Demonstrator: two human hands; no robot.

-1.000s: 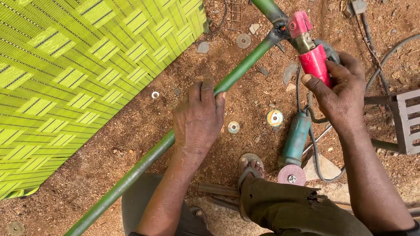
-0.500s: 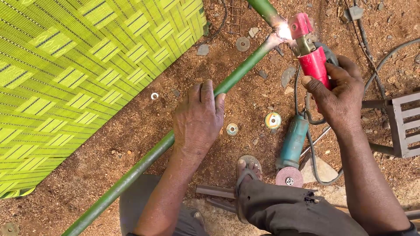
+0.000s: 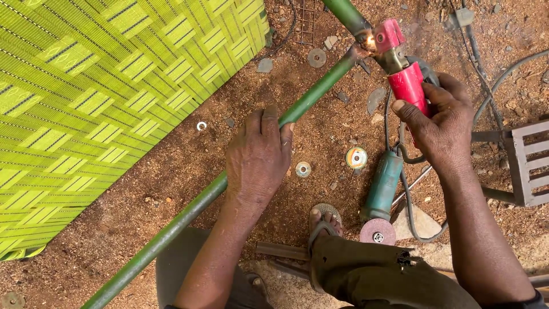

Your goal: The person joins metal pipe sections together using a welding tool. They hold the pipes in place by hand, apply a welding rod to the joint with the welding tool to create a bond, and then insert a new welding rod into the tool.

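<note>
My left hand (image 3: pixel 258 159) presses down on a long green metal pipe (image 3: pixel 171 232) that runs diagonally from the bottom left to the top middle. My right hand (image 3: pixel 437 123) grips a red welding electrode holder (image 3: pixel 405 74). Its tip touches the joint (image 3: pixel 366 43) where the green pipe meets a second green pipe (image 3: pixel 343 12), and a small bright spark glows there. A teal angle grinder (image 3: pixel 382 189) with a pink disc (image 3: pixel 377 232) lies on the ground between my hands, below the holder.
A green-and-yellow woven mat or seat panel (image 3: pixel 97 91) covers the left. Worn grinding discs (image 3: pixel 355 158) and washers (image 3: pixel 201 125) lie on the red dirt. My sandalled foot (image 3: pixel 324 220) rests near the grinder. A grey metal frame (image 3: pixel 529 166) stands at the right, cables trailing nearby.
My right hand brought the red holder's tip onto the pipe joint, where a spark appeared and now glows fainter. My left hand has stayed on the pipe.
</note>
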